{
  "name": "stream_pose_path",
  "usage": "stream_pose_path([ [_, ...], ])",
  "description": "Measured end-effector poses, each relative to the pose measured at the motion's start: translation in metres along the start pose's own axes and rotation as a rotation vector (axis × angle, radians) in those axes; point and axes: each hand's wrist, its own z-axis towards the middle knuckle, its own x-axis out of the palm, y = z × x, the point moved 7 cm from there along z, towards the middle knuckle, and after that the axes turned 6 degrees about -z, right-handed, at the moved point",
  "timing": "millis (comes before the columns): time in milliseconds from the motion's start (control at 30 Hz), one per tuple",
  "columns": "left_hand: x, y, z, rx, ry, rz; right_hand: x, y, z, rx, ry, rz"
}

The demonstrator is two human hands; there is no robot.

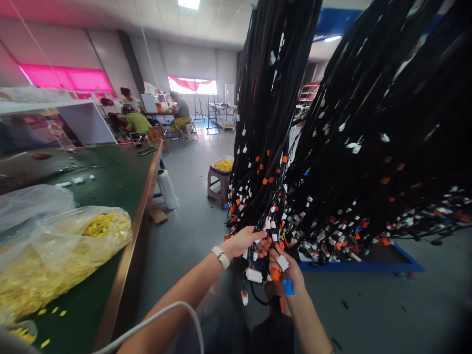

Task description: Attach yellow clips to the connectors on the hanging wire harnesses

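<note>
Wire harnesses [265,147] hang bundled, my left hand [245,241] gripping their lower ends, my right hand [291,273] pinching a white connector [282,262].

No legible text, label or number, even on the white tags [356,146] of the wire harness [271,123].

The black wire harnesses [354,128] run out past the top edge, so I cannot see what they hang from. Connectors [254,275] partly hide the fingertips of my left hand [246,241]. The bag of yellow parts [55,260] leaves the left edge.
</note>
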Motion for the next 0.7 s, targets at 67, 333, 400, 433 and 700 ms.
stream_pose_path([
  [67, -0.001, -0.003, -0.001, 0.022, -0.016, 0.005, 0.001, -0.001, 0.002, -0.015, -0.023, -0.058],
  [333, -0.015, -0.036, 0.0, 0.128, -0.163, 0.135, -0.007, -0.005, 0.008, -0.073, -0.125, -0.286],
  [400, -0.018, -0.048, 0.006, 0.166, -0.211, 0.178, -0.008, -0.006, 0.007, -0.083, -0.198, -0.333],
  [433, -0.018, -0.054, 0.01, 0.188, -0.241, 0.204, -0.007, -0.007, 0.006, -0.091, -0.233, -0.362],
  [700, -0.003, -0.073, 0.039, 0.319, -0.291, 0.349, 0.019, -0.007, 0.002, -0.336, -0.32, -0.71],
])
